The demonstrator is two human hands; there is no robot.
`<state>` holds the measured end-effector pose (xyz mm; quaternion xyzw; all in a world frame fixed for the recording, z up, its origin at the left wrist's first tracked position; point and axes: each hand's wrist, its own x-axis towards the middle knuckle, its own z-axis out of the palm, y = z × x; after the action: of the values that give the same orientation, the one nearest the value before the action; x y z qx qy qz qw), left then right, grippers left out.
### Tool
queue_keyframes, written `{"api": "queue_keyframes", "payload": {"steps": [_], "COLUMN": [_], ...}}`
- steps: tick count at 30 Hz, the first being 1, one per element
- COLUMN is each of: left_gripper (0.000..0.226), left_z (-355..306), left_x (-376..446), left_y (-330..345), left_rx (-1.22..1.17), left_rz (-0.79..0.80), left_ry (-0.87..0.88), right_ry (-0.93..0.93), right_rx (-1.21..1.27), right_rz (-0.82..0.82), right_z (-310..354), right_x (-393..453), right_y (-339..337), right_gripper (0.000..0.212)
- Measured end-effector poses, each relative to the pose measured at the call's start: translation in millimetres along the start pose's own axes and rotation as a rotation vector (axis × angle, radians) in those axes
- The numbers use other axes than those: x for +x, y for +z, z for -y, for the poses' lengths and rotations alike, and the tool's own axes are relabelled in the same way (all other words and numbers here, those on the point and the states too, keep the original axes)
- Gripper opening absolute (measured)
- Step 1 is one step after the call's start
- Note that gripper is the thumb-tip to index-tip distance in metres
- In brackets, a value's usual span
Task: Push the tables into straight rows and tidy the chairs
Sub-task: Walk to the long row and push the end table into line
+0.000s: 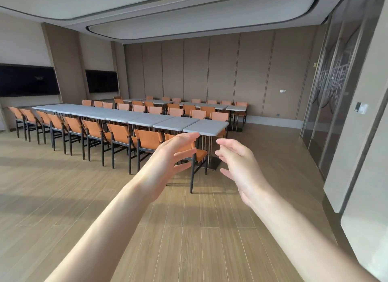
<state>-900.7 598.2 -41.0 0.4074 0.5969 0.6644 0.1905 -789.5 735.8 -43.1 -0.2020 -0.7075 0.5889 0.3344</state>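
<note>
Both your arms are stretched out in front of you, and neither hand is touching anything. Your left hand point(168, 155) has its fingers spread and relaxed, palm turned inward, and your right hand point(235, 162) faces it with fingers loosely bent, nothing held in either one. Well ahead of them is the long row of grey worktops point(130, 116), set end to end and running from the left wall toward the middle of the room, with the nearest worktop point(206, 126) at the right end. Orange chairs point(92, 130) with dark legs line the near side of that row, most tucked in close. The end chair point(199, 153), partly hidden behind your left hand, sits turned out from the worktop at an angle. A second row of worktops point(201, 105) stands farther back by the panelled wall, with more orange chairs point(197, 113) around it. Two dark screens point(101, 81) hang on the left wall, the wooden floor point(63, 187) has bands of sunlight across it, and a glass partition point(336, 92) runs down the right side.
</note>
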Motion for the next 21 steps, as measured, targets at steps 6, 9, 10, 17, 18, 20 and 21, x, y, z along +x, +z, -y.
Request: {"api": "queue_keyframes", "payload": {"steps": [6, 9, 10, 17, 18, 20, 21], "left_gripper": [0.034, 0.039, 0.037, 0.03, 0.03, 0.03, 0.031], "left_z": [28, 43, 49, 87, 93, 104, 110], "left_x": [103, 137, 147, 217, 228, 253, 266], "left_y": [-63, -74, -77, -98, -99, -101, -101], "left_rx": [0.002, -0.018, -0.014, 0.007, 0.01, 0.011, 0.018], "left_rz": [0.011, 0.02, 0.034, 0.035, 0.035, 0.032, 0.035], "left_ry": [-0.009, -0.041, -0.044, -0.066, -0.069, -0.079, -0.081], "right_ry": [-0.01, 0.005, 0.007, 0.005, 0.01, 0.018, 0.019], "right_rx": [0.008, -0.005, -0.011, -0.017, -0.013, 0.002, 0.008], "right_rz": [-0.029, -0.041, -0.046, -0.079, -0.078, -0.078, -0.077], "right_z": [-8, -17, -20, -46, -52, -63, -69], "right_x": [97, 132, 143, 220, 232, 259, 273], "right_y": [37, 47, 50, 61, 62, 63, 63], "right_gripper": [0.03, 0.032, 0.032, 0.03, 0.03, 0.029, 0.029]}}
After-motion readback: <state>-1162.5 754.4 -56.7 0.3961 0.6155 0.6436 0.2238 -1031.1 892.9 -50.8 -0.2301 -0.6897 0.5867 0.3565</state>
